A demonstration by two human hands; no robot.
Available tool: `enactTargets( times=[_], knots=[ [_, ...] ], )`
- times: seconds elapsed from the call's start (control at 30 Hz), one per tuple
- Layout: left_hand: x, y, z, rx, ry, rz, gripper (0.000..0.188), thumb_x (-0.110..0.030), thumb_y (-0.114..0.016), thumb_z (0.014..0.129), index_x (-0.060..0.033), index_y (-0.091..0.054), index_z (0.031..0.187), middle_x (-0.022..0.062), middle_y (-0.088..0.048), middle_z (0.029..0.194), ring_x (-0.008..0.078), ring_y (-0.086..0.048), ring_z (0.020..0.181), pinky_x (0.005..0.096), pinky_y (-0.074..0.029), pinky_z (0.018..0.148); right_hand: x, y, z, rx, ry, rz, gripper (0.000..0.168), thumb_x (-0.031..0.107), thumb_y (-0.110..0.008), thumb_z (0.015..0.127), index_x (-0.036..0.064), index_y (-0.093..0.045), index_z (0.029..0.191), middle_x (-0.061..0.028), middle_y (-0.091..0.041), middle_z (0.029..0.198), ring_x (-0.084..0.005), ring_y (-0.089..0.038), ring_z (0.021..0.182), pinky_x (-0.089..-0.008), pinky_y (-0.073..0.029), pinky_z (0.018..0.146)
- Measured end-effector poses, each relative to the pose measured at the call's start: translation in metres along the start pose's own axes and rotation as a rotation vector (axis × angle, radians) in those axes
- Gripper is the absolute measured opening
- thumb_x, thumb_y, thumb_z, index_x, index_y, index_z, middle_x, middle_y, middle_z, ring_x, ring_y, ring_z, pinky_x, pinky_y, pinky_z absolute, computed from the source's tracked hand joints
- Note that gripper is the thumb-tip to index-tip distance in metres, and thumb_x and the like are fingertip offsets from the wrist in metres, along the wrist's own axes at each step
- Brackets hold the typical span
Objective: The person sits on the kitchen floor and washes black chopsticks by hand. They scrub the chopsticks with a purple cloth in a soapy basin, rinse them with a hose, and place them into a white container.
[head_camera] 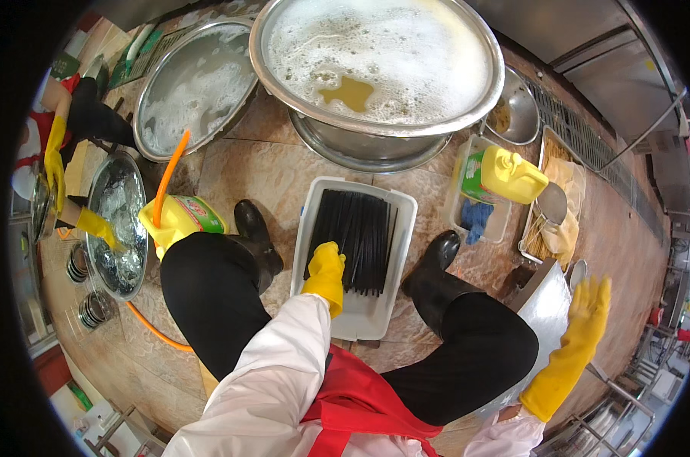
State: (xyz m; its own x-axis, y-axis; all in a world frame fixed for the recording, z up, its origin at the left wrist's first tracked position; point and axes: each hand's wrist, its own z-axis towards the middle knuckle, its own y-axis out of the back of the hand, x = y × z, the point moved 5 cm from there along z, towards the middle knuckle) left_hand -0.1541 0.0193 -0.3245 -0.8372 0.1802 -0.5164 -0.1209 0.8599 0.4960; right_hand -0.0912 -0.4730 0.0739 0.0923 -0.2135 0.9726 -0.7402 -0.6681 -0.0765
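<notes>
My left hand [325, 275], in a yellow rubber glove, is curled over the left side of a bundle of black chopsticks [362, 234]. Whether its fingers grip any of them is hidden. The chopsticks lie lengthwise in a grey plastic bin [402, 245] on the floor between my black boots. Off to the right, my right hand [589, 305] wears a matching glove; it is raised with fingers extended and nothing in it. A metal box or panel [542, 320] lies below and beside that hand.
Ahead stands a large metal basin [373, 125] of foamy water, with another basin [196, 91] tilted beside it. Yellow jugs [513, 174] stand either side. At right is a tray [530, 251] of sticks. A co-worker's gloved hand [102, 225] is in a water basin [142, 245].
</notes>
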Motion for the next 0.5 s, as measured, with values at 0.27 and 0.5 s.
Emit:
enactTargets(
  times=[0.27, 0.5],
  knots=[
    [-0.006, -0.002, 0.021, 0.072, -0.244, 0.335, 0.030, -0.019, -0.082, 0.076, -0.0060, -0.071, 0.101, 0.0137, -0.072, 0.103, 0.0325, -0.067, 0.098, 0.0395, -0.052, 0.087, -0.012, -0.220, -0.082, 0.591, -0.054, -0.008, 0.047, 0.024, -0.050, 0.104, 0.000, -0.042, 0.143, -0.0194, -0.048, 0.143, -0.0278, -0.049, 0.132, -0.0351, -0.038, 0.112],
    [-0.002, 0.019, 0.016, 0.020, -0.272, 0.156, 0.027, -0.024, -0.082, 0.074, -0.0066, -0.071, 0.092, 0.0142, -0.073, 0.093, 0.0337, -0.068, 0.092, 0.0420, -0.052, 0.084, -0.039, -0.223, -0.097, 0.556, -0.222, -0.064, 0.040, 0.027, -0.058, 0.100, 0.008, -0.054, 0.135, -0.0105, -0.058, 0.133, -0.0212, -0.058, 0.118, -0.0324, -0.045, 0.101]
  ],
)
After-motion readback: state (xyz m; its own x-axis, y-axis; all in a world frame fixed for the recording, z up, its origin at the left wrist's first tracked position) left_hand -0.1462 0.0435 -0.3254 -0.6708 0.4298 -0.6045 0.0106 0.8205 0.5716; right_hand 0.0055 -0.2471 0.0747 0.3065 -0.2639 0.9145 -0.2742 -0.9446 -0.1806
